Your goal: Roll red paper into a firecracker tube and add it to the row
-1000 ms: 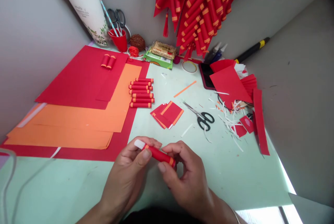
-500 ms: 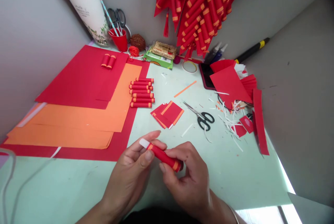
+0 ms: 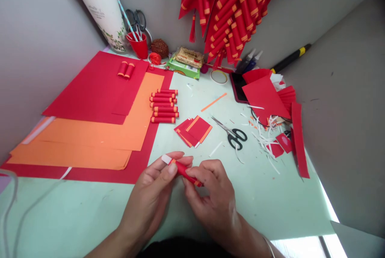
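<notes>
Between my hands is a red paper roll (image 3: pixel 184 170) with orange bands, tilted down to the right. A whitish strip (image 3: pixel 166 159) sticks out past its upper left end. My left hand (image 3: pixel 156 188) pinches that end, the thumb on the orange band. The fingers and thumb of my right hand (image 3: pixel 212 194) close round the lower right end and partly hide it. Just beyond my hands lie red paper pieces with orange edges (image 3: pixel 197 130) and black-handled scissors (image 3: pixel 233 134). Finished-looking red rolls (image 3: pixel 164 109) are lined up behind, to the left.
Large red sheets (image 3: pixel 90 89) and orange sheets (image 3: pixel 90 138) cover the left side, with two rolls (image 3: pixel 125 70) on top. White paper scraps (image 3: pixel 264 138), a phone (image 3: pixel 237 87) and a tape ring (image 3: pixel 218 76) are on the right. Strung red rolls (image 3: pixel 231 13) hang at the back.
My right hand has shifted slightly up and left along the roll, covering more of its lower end. My left hand keeps its pinch at the upper end.
</notes>
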{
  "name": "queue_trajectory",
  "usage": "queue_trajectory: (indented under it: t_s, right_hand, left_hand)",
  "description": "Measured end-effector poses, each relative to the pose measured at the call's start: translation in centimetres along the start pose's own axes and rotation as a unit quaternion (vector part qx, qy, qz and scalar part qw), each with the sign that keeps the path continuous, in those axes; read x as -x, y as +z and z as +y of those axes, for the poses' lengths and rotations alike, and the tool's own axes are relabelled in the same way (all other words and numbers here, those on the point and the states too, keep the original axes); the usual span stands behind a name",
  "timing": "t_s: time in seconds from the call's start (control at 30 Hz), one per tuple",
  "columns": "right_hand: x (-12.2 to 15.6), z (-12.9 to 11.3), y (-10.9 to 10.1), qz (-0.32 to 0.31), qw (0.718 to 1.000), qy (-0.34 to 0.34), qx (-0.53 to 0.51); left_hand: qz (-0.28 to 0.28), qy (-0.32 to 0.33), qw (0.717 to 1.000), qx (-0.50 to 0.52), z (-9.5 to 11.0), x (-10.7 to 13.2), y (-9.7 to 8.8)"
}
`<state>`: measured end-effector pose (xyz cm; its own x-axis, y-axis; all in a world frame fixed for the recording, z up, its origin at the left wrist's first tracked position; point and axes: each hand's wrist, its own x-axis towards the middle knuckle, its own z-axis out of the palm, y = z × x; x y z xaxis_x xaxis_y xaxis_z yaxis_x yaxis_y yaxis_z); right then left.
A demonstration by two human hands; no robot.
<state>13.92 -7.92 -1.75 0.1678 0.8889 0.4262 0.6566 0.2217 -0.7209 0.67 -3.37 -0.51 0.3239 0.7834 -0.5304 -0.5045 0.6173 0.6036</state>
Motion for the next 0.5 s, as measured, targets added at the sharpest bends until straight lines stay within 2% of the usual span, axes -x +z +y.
queue_trajectory:
  t_s: [0.13,0.37,0.43,0.5]
  right_hand:
    - [-0.07,0.25,0.07,-0.041,0.999,0.008,-0.006]
    - [-0.10,0.23,-0.16,-0.068,0.998,-0.004,-0.006]
    - [-0.18,0.09,-0.22,-0.069,0.997,0.020,-0.007]
    - [-0.36,-0.08,-0.30,-0.070,0.994,0.076,-0.033]
  left_hand:
    - [0.032,-0.001,0.999,-0.005,0.13,-0.15,0.13]
    - [0.053,-0.007,0.998,-0.016,0.17,-0.70,0.08]
    - [0.052,-0.009,0.998,-0.023,0.05,-0.73,0.10]
    - [0.051,0.000,0.998,-0.029,-0.07,-0.60,0.11]
